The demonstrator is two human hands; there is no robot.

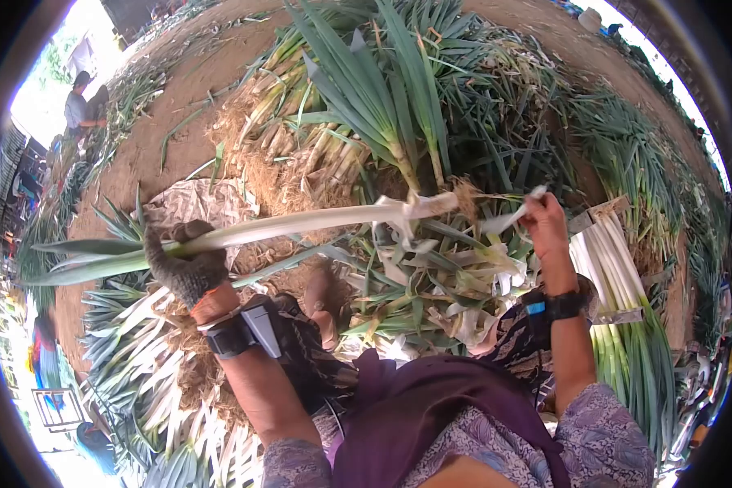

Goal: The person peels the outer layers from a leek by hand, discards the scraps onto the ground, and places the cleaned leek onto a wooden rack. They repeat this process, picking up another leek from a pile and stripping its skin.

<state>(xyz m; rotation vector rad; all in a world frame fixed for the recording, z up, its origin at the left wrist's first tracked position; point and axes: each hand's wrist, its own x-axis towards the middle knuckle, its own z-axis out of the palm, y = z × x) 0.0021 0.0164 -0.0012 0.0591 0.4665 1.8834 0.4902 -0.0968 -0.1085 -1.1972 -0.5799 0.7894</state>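
My left hand (185, 262), in a dark knitted glove, is closed round a leek (325, 220) where its green leaves begin. The long white stalk reaches across in front of me, its root end pointing right and loose peel hanging near that end. My bare right hand (546, 224) is raised to the right of the roots, fingers pinched on a thin whitish strip of leek skin (506, 220). Below the stalk, stripped leaves and peelings (455, 285) lie heaped between my legs.
Ahead is a large pile of leeks with roots (317, 154). Clean white leeks (610, 260) lie in a holder at my right. More leeks (138, 342) are stacked at my left. Another person (76, 110) is at the far left.
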